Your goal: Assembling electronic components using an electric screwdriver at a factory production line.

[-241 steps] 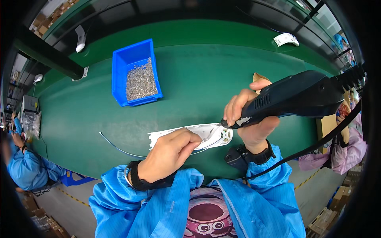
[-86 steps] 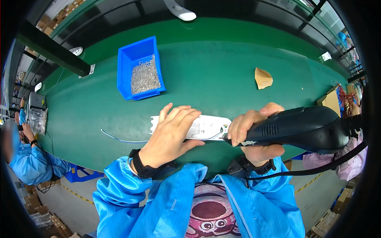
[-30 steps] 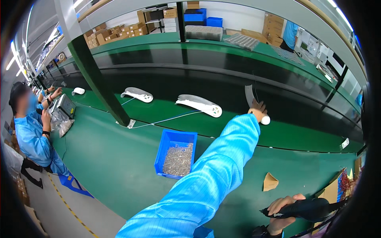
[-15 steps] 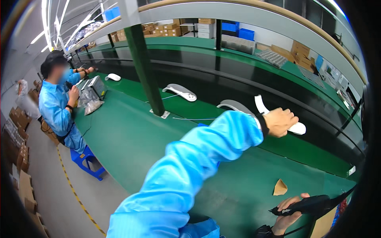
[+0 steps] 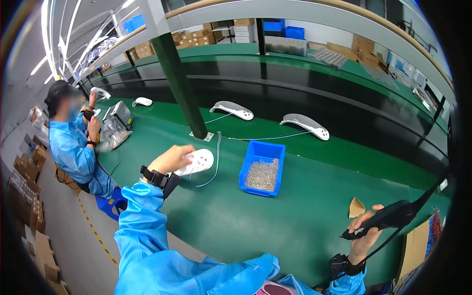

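My left hand, over the left part of the green table, grips a rounded white plastic piece with dark holes in it. A thin pale strip curves around beside that piece. On the right, my right hand is wrapped around a black electric screwdriver, whose tip points left and whose cord runs up to the right. Between the hands stands a blue bin of small metal pieces that look like screws.
Two curved white pieces lie beyond the bin, by the black conveyor belt. A green post rises from the table. Torn cardboard lies near my right hand. At the left, a co-worker sits by a metal box.
My left hand has swung from the belt on the right to the table's left, with a white piece in it, uncovering the blue bin. The co-worker now raises a white piece.
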`<state>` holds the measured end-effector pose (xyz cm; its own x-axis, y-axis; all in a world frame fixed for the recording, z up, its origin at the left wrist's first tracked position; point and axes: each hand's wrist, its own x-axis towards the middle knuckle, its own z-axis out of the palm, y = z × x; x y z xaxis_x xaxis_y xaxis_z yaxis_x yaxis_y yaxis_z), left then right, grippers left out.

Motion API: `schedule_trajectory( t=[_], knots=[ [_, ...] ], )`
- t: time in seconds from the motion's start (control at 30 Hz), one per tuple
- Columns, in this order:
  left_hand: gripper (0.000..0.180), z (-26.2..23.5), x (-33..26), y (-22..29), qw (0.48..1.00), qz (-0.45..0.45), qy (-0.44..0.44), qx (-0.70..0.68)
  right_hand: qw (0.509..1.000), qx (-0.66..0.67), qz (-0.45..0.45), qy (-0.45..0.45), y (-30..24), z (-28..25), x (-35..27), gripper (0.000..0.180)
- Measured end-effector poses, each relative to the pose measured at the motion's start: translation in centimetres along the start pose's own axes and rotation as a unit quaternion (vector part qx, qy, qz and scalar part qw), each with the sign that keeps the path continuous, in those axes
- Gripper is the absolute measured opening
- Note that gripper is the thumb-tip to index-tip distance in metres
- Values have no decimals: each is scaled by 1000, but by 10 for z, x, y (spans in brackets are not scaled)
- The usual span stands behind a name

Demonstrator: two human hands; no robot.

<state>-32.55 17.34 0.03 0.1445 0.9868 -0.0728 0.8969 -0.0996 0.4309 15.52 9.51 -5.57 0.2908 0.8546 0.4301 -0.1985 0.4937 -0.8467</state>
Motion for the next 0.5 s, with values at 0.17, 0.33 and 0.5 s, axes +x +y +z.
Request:
schedule_trajectory(
  t=[0.17,0.33,0.5],
  knots=[
    [36,22,24,-25,992,4,-126,12,1000,-2,-1,8,-2,0,2,74],
    [30,16,117,5,976,170,117,76,1000,-19,-5,10,0,-2,4,75],
    [16,53,236,6,913,103,186,349,999,-28,-12,19,1,-3,2,75]
  ],
)
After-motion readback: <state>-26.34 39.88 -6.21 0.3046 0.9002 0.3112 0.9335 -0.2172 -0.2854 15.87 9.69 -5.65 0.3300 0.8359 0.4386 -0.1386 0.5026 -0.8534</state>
